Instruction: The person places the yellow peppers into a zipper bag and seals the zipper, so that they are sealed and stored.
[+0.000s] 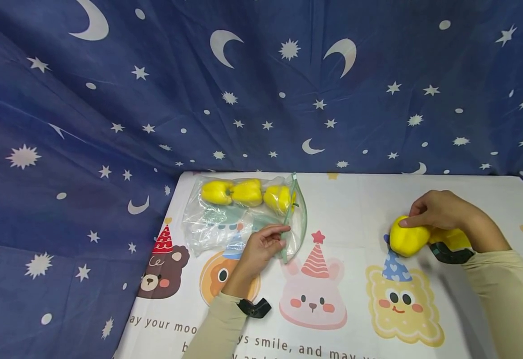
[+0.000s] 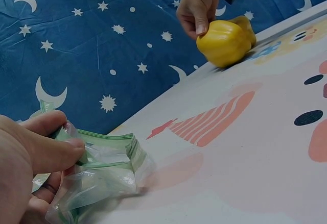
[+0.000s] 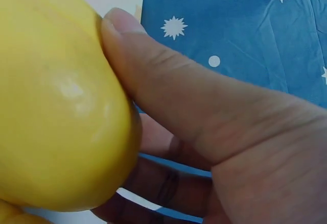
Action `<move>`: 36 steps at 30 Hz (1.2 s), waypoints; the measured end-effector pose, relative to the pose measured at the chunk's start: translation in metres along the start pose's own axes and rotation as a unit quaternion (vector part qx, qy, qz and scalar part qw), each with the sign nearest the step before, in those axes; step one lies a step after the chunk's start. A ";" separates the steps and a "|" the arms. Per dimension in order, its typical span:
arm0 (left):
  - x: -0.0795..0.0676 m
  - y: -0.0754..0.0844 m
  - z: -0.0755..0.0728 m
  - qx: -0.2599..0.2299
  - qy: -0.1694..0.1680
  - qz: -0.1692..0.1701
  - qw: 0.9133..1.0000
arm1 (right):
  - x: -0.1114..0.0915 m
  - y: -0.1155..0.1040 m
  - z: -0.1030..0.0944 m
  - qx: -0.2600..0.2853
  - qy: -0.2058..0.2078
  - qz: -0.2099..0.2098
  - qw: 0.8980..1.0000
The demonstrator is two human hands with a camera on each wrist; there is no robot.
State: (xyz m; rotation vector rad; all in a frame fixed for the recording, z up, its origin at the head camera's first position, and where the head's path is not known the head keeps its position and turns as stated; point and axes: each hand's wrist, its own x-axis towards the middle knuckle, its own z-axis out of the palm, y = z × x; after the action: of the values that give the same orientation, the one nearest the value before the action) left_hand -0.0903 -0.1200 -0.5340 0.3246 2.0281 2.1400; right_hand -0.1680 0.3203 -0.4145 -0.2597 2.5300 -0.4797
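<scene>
My right hand (image 1: 438, 213) grips a yellow bell pepper (image 1: 407, 238), thumb on one side and fingers curled behind it, as the right wrist view shows. Another yellow pepper (image 1: 453, 239) lies just behind, partly covered by the hand and wrist. At the mouth of a clear zip bag (image 1: 207, 239), my left hand (image 1: 261, 249) pinches the green-edged rim between thumb and fingers. In the left wrist view the bag's opening (image 2: 107, 155) gapes toward the right. Inside the bag, three yellow peppers (image 1: 247, 193) lie in a row along its far side.
A white tablecloth (image 1: 333, 209) printed with cartoon animals and lettering covers the table. Dark blue curtains (image 1: 261, 99) with moons and stars hang along the back and left edges. A black strap mount (image 1: 254, 307) sits on the left wrist, another (image 1: 451, 253) on the right.
</scene>
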 end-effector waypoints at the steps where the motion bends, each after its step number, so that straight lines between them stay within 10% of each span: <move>1: 0.000 0.000 0.000 -0.001 -0.001 0.001 1.000 | 0.000 0.000 0.000 0.002 0.002 -0.004 1.000; 26: -0.001 -0.002 0.000 0.005 0.000 0.001 1.000 | 0.006 -0.017 0.021 0.037 0.152 -0.059 0.986; 36: 0.000 0.000 0.000 0.004 0.000 0.007 1.000 | 0.006 -0.021 0.025 0.062 0.138 -0.074 0.986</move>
State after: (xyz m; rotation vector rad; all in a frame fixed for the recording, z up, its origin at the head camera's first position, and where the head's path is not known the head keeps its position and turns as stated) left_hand -0.0898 -0.1198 -0.5345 0.3399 2.0402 2.1409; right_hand -0.1574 0.2922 -0.4293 -0.3573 2.7463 -0.7758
